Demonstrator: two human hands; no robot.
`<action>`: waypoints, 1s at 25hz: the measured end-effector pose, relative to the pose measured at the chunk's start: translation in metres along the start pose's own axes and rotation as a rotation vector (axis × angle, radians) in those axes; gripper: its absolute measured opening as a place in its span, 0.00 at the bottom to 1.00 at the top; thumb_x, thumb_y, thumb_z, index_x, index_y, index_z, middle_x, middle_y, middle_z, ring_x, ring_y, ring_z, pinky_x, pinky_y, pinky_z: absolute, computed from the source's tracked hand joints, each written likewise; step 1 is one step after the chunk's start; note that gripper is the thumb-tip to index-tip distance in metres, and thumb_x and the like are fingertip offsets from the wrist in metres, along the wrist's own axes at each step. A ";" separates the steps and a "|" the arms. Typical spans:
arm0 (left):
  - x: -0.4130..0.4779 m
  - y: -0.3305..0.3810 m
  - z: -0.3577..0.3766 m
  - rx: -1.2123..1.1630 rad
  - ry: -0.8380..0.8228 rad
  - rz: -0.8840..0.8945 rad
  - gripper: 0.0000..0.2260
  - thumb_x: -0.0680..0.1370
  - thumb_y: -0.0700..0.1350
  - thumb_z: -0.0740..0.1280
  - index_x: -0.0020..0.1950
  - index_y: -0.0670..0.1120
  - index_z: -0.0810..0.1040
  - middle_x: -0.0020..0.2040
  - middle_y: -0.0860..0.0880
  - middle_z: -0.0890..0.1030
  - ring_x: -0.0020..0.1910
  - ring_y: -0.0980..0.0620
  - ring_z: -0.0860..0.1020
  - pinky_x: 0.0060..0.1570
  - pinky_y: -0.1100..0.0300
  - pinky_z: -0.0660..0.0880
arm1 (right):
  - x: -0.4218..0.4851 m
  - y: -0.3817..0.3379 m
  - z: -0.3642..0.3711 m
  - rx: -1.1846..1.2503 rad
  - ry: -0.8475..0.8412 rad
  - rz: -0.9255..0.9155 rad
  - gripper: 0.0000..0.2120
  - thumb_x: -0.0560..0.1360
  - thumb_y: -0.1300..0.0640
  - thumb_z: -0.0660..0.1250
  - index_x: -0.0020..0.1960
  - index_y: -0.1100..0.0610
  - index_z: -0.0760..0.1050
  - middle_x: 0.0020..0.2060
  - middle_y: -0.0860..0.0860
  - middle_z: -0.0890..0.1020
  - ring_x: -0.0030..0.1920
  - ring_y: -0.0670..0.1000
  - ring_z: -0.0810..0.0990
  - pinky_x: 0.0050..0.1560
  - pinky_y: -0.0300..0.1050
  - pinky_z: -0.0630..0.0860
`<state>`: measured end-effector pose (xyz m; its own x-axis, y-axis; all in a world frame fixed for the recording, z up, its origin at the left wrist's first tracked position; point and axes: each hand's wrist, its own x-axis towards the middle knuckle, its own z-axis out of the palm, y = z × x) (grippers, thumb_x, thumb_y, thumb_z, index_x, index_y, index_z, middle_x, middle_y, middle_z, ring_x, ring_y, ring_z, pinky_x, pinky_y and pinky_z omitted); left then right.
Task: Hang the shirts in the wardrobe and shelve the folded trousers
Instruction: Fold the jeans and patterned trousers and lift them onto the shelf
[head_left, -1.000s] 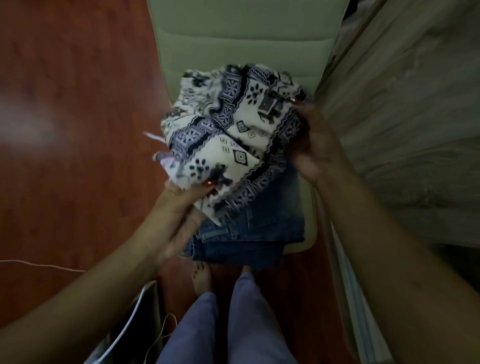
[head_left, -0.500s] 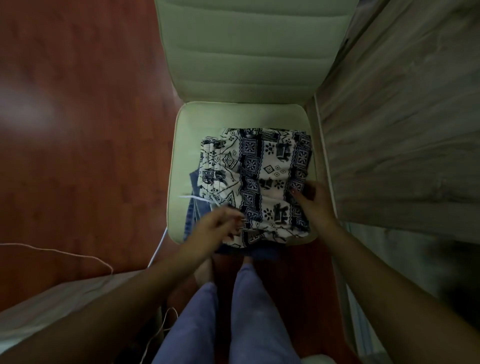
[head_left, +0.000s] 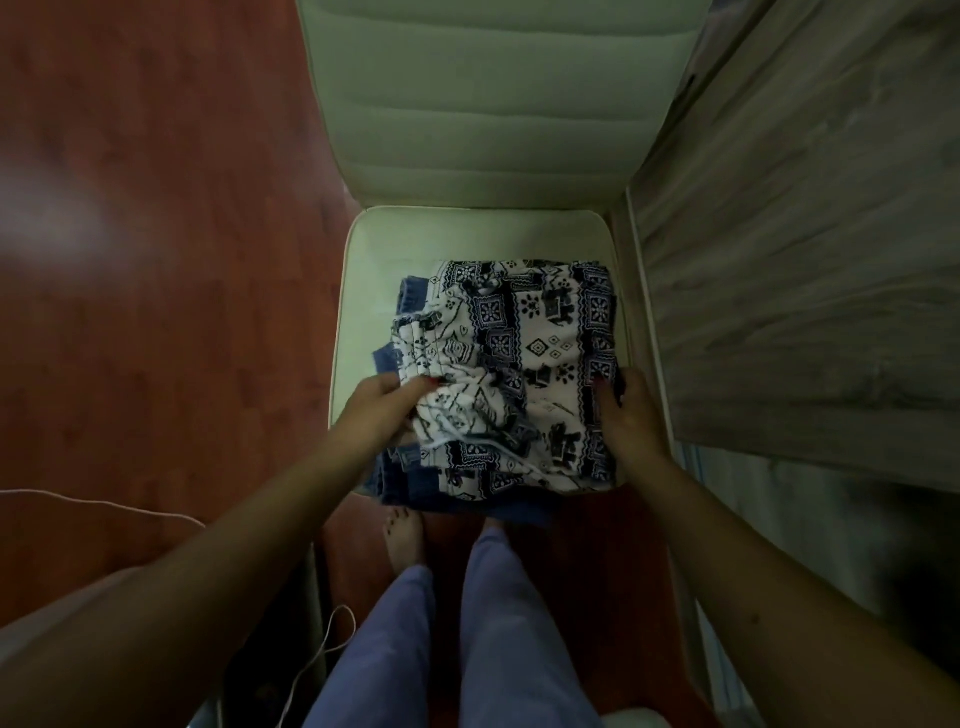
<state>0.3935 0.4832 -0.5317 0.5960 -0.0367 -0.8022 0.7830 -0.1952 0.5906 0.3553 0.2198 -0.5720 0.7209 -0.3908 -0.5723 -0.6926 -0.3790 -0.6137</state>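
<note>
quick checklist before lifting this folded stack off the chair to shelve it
1. Patterned trousers lie on top of the denim pair: ok.
2. Left hand on the stack's left edge: ok, fingers pinch the patterned cloth only, not the denim.
3. Right hand on the right edge: ok, but whether its fingers reach under the stack: cannot tell.
4. Fold tidy: not ok, the cloth is bunched near the left hand and a white drawstring trails loose.
5. Denim squared under the top pair: not ok, it sticks out left and over the front of the chair seat.
6. Shelf free: cannot tell, not in view.
</note>
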 end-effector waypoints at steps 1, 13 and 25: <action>-0.004 -0.004 0.000 0.012 -0.002 0.007 0.10 0.77 0.48 0.67 0.38 0.46 0.74 0.24 0.55 0.77 0.26 0.58 0.76 0.33 0.64 0.76 | -0.001 0.001 0.000 0.001 0.003 0.000 0.15 0.80 0.52 0.57 0.61 0.62 0.69 0.49 0.55 0.76 0.49 0.54 0.76 0.45 0.43 0.69; 0.041 -0.025 -0.022 0.050 -0.027 -0.132 0.49 0.61 0.67 0.74 0.72 0.43 0.61 0.67 0.46 0.69 0.65 0.45 0.69 0.63 0.50 0.67 | -0.002 0.009 0.000 0.301 -0.231 0.324 0.22 0.74 0.42 0.66 0.62 0.53 0.71 0.50 0.51 0.81 0.47 0.52 0.80 0.47 0.44 0.77; -0.011 0.033 -0.033 -0.107 -0.268 0.047 0.46 0.61 0.67 0.75 0.73 0.51 0.64 0.72 0.49 0.71 0.69 0.44 0.69 0.70 0.45 0.62 | -0.075 -0.042 -0.055 0.890 -0.420 0.228 0.12 0.76 0.54 0.59 0.55 0.55 0.77 0.45 0.53 0.86 0.44 0.52 0.84 0.50 0.50 0.79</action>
<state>0.4182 0.5098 -0.5003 0.5749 -0.3037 -0.7598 0.7785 -0.0828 0.6221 0.3296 0.2185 -0.4731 0.6418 0.0162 -0.7667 -0.6699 0.4985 -0.5502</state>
